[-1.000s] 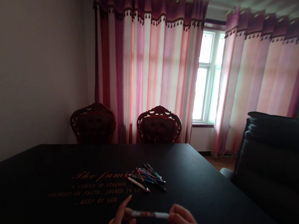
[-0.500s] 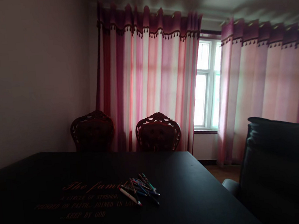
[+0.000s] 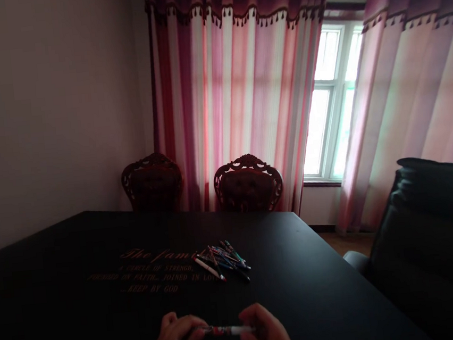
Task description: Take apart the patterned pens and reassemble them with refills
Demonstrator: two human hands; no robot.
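Observation:
A pen (image 3: 226, 330) with a red-and-dark patterned barrel and a whitish end lies level between my two hands, at the bottom middle of the view. My left hand (image 3: 179, 337) pinches its patterned end between thumb and fingers. Around the whitish end, my right hand (image 3: 265, 331) has its thumb and fingers closed. Beyond my hands, a loose pile of pens (image 3: 225, 260) rests on the black table (image 3: 302, 291). One white pen with a red tip (image 3: 207, 268) sticks out at the pile's left side.
Gold lettering (image 3: 156, 270) is printed on the tabletop left of the pile. Two carved wooden chairs, a left one (image 3: 153, 182) and a right one (image 3: 249, 186), stand behind the far edge. A dark padded chair (image 3: 437, 235) is at the right. Striped curtains (image 3: 236, 99) flank a window (image 3: 328, 106).
The view has tilted down and turned slightly left. Both hands, barely in sight at the bottom edge before, now show fully with the pen between them.

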